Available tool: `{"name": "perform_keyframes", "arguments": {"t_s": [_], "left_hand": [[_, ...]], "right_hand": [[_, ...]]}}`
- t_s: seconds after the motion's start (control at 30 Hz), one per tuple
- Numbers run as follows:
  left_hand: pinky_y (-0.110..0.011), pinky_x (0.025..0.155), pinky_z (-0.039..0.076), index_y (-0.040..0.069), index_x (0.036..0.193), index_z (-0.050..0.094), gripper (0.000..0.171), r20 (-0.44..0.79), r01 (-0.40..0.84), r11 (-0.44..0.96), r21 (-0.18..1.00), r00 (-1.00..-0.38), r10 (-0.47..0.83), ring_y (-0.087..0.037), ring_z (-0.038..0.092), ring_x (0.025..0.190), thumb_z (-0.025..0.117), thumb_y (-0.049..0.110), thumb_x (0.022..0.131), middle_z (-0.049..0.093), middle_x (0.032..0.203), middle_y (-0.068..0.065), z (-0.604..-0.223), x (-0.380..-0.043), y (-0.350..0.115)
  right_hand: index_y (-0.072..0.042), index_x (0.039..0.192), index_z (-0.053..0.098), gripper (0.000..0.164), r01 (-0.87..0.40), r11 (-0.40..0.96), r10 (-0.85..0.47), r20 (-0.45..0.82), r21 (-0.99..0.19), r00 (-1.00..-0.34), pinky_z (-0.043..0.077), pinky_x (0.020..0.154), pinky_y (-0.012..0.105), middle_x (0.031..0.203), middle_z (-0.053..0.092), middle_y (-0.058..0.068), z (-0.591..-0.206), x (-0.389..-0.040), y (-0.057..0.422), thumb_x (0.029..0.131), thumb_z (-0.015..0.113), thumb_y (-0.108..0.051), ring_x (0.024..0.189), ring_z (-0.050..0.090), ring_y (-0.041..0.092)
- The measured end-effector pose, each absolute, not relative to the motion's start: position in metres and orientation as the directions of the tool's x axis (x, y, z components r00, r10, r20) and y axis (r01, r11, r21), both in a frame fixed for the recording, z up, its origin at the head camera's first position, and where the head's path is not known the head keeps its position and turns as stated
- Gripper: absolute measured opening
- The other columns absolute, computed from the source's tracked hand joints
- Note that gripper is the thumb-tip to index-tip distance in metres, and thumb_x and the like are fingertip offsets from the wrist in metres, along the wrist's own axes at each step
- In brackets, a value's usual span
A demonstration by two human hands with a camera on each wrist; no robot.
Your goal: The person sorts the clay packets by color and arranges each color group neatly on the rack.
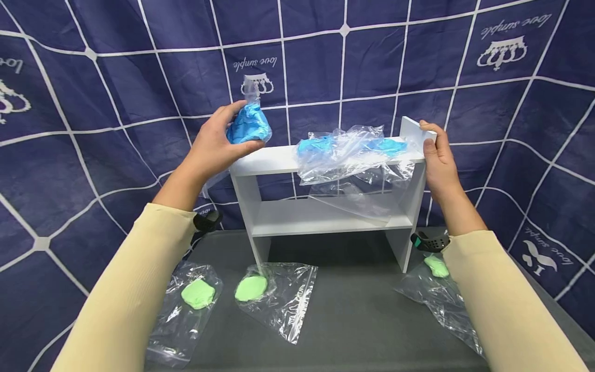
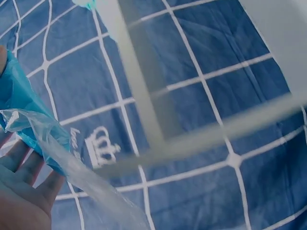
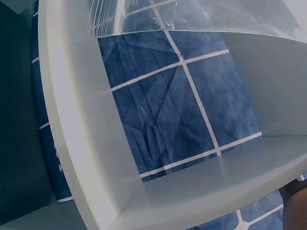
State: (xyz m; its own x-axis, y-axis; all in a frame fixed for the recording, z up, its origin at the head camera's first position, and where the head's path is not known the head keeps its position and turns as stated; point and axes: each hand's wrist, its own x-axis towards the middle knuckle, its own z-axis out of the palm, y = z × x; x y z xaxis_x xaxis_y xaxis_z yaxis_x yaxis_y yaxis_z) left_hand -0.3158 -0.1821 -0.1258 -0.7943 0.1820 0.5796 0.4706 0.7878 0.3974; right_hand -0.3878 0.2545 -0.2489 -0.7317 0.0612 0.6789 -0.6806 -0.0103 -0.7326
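In the head view my left hand (image 1: 215, 142) holds a blue lump wrapped in a clear plastic bag (image 1: 249, 124), raised above the left end of a small white shelf (image 1: 269, 161). The left wrist view shows the same blue bagged lump (image 2: 29, 103) against the fingers, its loose plastic trailing down. At the other end, my right hand (image 1: 439, 160) grips the upright white end panel (image 1: 412, 135), thumb on the near side. Two blue lumps lie on the shelf top in clear bags (image 1: 348, 155), whose plastic hangs over the front edge.
On the dark grey table (image 1: 353, 320), clear zip bags with green lumps lie at left (image 1: 198, 294), in front of the shelf's left leg (image 1: 251, 288) and at right (image 1: 437, 266). Behind hangs a navy cloth (image 1: 316, 67) with white grid lines. The shelf has a middle board (image 1: 321, 219).
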Motion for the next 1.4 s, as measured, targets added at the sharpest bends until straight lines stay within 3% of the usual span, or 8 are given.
{"name": "perform_keyframes", "arguments": {"t_s": [0.27,0.57,0.8,1.03,1.4], "left_hand": [[-0.042,0.111,0.041,0.025,0.156,0.032,0.089,0.554,0.49,0.773,0.403,-0.803,0.22,-0.023,0.045,0.135,0.078,0.047,0.083,0.039,0.158,-0.001,-0.116,-0.337,-0.147],[-0.038,0.114,0.04,0.026,0.157,0.03,0.089,0.454,0.392,0.772,0.501,-0.878,0.151,-0.021,0.044,0.138,0.075,0.05,0.084,0.037,0.159,-0.001,-0.127,-0.361,-0.123],[-0.041,0.122,0.029,0.014,0.156,0.031,0.091,0.431,0.388,0.805,0.449,-0.883,0.185,-0.026,0.036,0.147,0.076,0.048,0.084,0.038,0.159,-0.008,-0.144,-0.379,-0.117],[-0.043,0.122,0.028,0.008,0.155,0.031,0.089,0.413,0.401,0.801,0.444,-0.885,0.215,-0.029,0.035,0.147,0.075,0.043,0.086,0.041,0.156,-0.012,-0.155,-0.379,-0.117],[-0.045,0.121,0.031,0.014,0.156,0.031,0.087,0.43,0.398,0.795,0.459,-0.882,0.193,-0.028,0.035,0.147,0.076,0.042,0.087,0.037,0.159,-0.008,-0.158,-0.371,-0.12]], "right_hand": [[-0.02,0.136,0.049,0.032,-0.696,-0.034,0.073,0.693,-0.717,-0.717,0.022,0.114,0.015,0.165,0.023,0.01,-0.248,-0.388,0.256,0.106,0.038,-0.026,0.149,0.024,0.011],[-0.017,0.136,0.049,0.033,-0.696,-0.019,0.071,0.693,-0.718,-0.717,0.022,0.113,0.014,0.164,0.025,0.01,-0.249,-0.387,0.254,0.106,0.037,-0.024,0.149,0.024,0.012],[-0.018,0.136,0.048,0.033,-0.688,-0.016,0.055,0.687,-0.725,-0.725,0.025,0.109,0.014,0.165,0.023,0.009,-0.245,-0.377,0.251,0.106,0.037,-0.025,0.146,0.026,0.011],[-0.016,0.136,0.047,0.033,-0.682,-0.021,0.051,0.68,-0.731,-0.731,0.024,0.11,0.014,0.165,0.022,0.012,-0.24,-0.366,0.245,0.106,0.037,-0.024,0.147,0.025,0.012],[-0.017,0.137,0.047,0.034,-0.681,-0.017,0.051,0.68,-0.732,-0.732,0.023,0.111,0.014,0.166,0.02,0.013,-0.24,-0.369,0.246,0.106,0.036,-0.025,0.148,0.024,0.012]]}}
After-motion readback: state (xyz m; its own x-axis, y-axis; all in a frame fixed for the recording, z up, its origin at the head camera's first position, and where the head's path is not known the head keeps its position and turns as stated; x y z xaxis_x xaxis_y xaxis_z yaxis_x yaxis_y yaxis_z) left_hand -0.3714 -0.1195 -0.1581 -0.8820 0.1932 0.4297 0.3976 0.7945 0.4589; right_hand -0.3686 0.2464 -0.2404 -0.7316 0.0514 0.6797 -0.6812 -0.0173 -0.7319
